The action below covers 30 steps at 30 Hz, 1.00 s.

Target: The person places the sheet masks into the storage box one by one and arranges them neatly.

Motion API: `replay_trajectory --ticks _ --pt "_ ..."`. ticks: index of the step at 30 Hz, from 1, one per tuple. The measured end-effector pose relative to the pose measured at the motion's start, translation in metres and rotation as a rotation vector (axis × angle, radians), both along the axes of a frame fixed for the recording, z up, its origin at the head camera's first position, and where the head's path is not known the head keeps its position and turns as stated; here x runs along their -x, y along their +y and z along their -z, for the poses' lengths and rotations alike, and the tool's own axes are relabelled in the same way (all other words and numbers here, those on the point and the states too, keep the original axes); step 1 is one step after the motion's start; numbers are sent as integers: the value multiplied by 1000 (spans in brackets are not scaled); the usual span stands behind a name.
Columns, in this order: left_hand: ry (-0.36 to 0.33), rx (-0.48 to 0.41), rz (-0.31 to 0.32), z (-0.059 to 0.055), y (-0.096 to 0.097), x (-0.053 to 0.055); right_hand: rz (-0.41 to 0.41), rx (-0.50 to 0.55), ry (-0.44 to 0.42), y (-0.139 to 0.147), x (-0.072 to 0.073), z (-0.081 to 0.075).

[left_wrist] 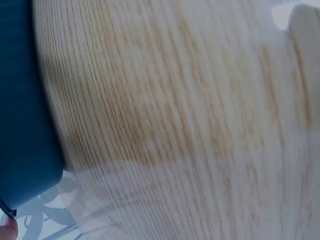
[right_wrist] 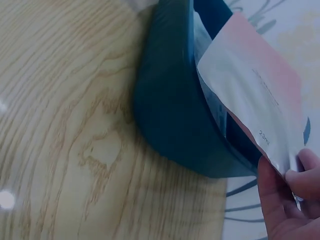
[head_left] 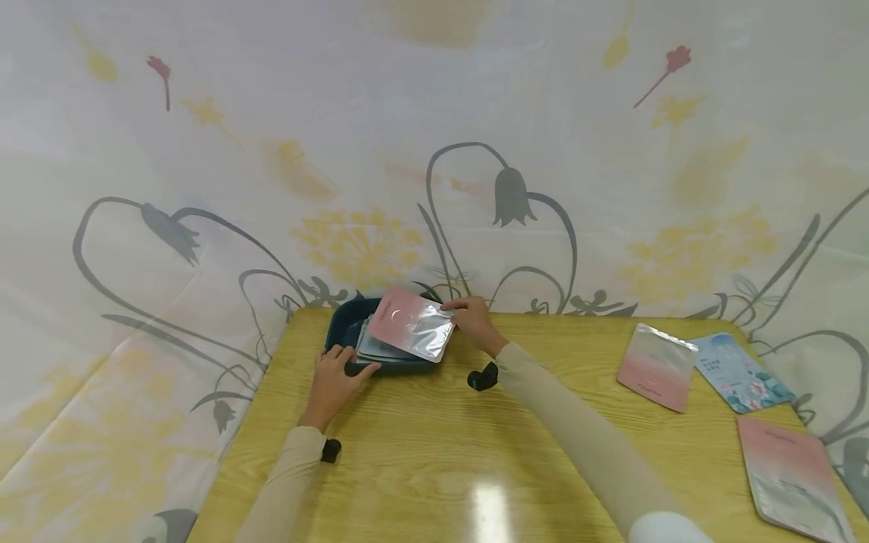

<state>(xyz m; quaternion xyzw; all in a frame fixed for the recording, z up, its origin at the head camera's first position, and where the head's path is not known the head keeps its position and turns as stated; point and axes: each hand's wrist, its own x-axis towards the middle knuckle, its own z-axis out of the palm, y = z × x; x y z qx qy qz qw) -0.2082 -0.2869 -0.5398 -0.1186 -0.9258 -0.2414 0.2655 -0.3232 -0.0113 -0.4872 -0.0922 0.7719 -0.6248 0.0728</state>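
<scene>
My right hand pinches the silver edge of a pink and silver sheet mask packet. The packet lies slanted over the dark blue plastic bin, its pink end toward the back. Beneath it, other pale packets lean inside the bin, mostly covered. My left hand grips the bin's front left rim, thumb along the front. In the right wrist view, fingers and thumb hold the packet by its end, marked 23ml. The left wrist view shows mainly the bin wall and one fingertip.
On the right of the wooden table lie a pink and silver packet, a light blue floral packet and another pink and silver packet. A flower-patterned curtain hangs right behind the table and bin.
</scene>
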Motion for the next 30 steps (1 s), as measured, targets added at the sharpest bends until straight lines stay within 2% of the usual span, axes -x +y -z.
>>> replay_trajectory --ticks 4,9,13,14,17,20,21,22,23,24,26,30 --pt "-11 -4 2 0 -2 1 -12 -35 43 -12 4 2" --pt "-12 -3 -6 3 -1 2 -47 -148 78 -27 9 1" --pt "-5 -5 -11 4 -1 3 -71 -196 111 -36 15 4" --pt "-2 -3 -13 4 -2 3 -90 -174 148 -37 22 14" --pt "3 -8 -10 2 0 3 -114 -185 199 -40 26 19" --pt "14 -12 -4 1 1 3 -134 -246 291 -40 24 18" --pt "16 -12 -2 1 1 3 -131 -294 273 -41 18 8" --pt "21 -10 -2 2 1 3 -139 -321 283 -41 17 8" --pt "24 -10 -1 2 1 3 -145 -348 309 -42 17 9" --pt "26 -7 -2 3 1 3 -154 -337 355 -42 23 20" --pt "25 -6 -4 4 0 3 -184 -353 344 -44 25 23" --pt "20 -6 -8 3 -1 2 -248 -380 448 -48 26 28"
